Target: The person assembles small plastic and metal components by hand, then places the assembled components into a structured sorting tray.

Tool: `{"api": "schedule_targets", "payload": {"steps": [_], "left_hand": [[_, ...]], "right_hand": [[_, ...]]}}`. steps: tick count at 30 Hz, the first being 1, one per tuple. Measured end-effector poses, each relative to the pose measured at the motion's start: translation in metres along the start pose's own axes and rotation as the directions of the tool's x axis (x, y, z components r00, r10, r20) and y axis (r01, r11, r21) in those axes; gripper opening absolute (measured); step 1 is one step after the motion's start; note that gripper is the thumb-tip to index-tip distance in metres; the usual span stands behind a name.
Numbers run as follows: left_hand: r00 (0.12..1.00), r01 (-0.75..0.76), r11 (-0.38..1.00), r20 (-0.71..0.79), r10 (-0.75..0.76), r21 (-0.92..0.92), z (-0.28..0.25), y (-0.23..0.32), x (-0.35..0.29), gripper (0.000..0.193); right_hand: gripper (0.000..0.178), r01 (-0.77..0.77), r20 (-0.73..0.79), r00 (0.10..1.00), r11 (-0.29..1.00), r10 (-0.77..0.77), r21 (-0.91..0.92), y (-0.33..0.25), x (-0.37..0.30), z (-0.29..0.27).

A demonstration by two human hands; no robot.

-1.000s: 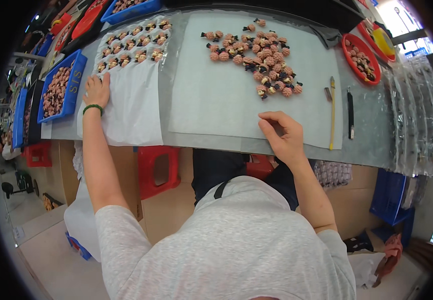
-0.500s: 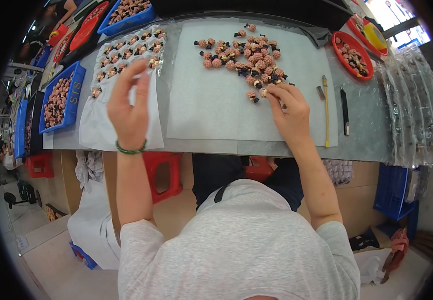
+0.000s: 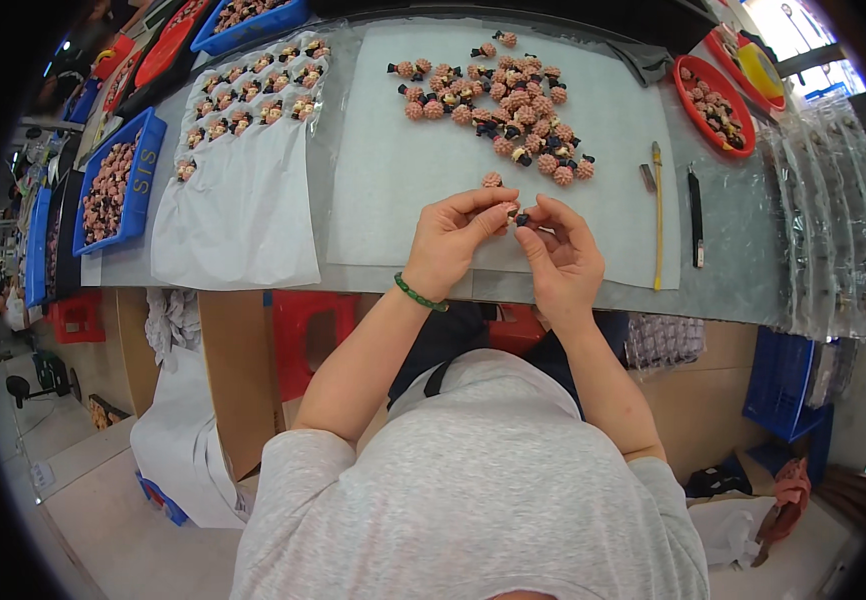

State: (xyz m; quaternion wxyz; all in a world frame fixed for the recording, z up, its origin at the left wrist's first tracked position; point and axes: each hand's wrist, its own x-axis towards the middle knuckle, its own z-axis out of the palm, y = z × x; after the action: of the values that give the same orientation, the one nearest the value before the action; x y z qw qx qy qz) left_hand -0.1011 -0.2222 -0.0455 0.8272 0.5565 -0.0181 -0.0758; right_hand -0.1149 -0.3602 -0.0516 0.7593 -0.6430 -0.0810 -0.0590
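Close to the table's near edge, both hands hold one small figurine (image 3: 518, 216) with a pink knobbly head and a dark body. The thumb and fingers of my left hand (image 3: 451, 240) pinch its pink end. My right hand (image 3: 563, 258) grips the dark end with its fingertips. Just beyond the hands, another pink figurine (image 3: 492, 180) lies on the white sheet (image 3: 393, 220). Farther off, a loose pile of the same figurines (image 3: 518, 105) is spread over that sheet. To the left, figurines (image 3: 271, 110) sit in rows on a white wrapping sheet (image 3: 238, 230).
Blue bins (image 3: 140, 205) of pink pieces stand at the left. A red bowl (image 3: 681, 75) of figurines is at the far right. A yellow-handled tool (image 3: 657, 220) and a black tweezer-like tool (image 3: 695, 215) lie right of the sheet, beside stacked clear plastic packs (image 3: 833, 220).
My left hand has come from above the wrapping sheet to my right hand and now grips the figurine too. My right hand has drawn back from the pile toward me with it.
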Motion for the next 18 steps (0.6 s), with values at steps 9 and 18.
{"api": "schedule_targets", "payload": {"steps": [9,18], "left_hand": [[0.998,-0.027,0.994,0.057,0.033,-0.101,-0.006,0.001,-0.001,0.024],[0.993,-0.016,0.84,-0.109,-0.052,-0.543,-0.008,0.006,-0.003,0.027]], "right_hand": [[0.033,0.163,0.086,0.985,0.976,-0.152,-0.145,-0.002,0.001,-0.001],[0.024,0.359,0.265,0.933,0.621,-0.242,-0.697,-0.008,0.044,0.007]]}}
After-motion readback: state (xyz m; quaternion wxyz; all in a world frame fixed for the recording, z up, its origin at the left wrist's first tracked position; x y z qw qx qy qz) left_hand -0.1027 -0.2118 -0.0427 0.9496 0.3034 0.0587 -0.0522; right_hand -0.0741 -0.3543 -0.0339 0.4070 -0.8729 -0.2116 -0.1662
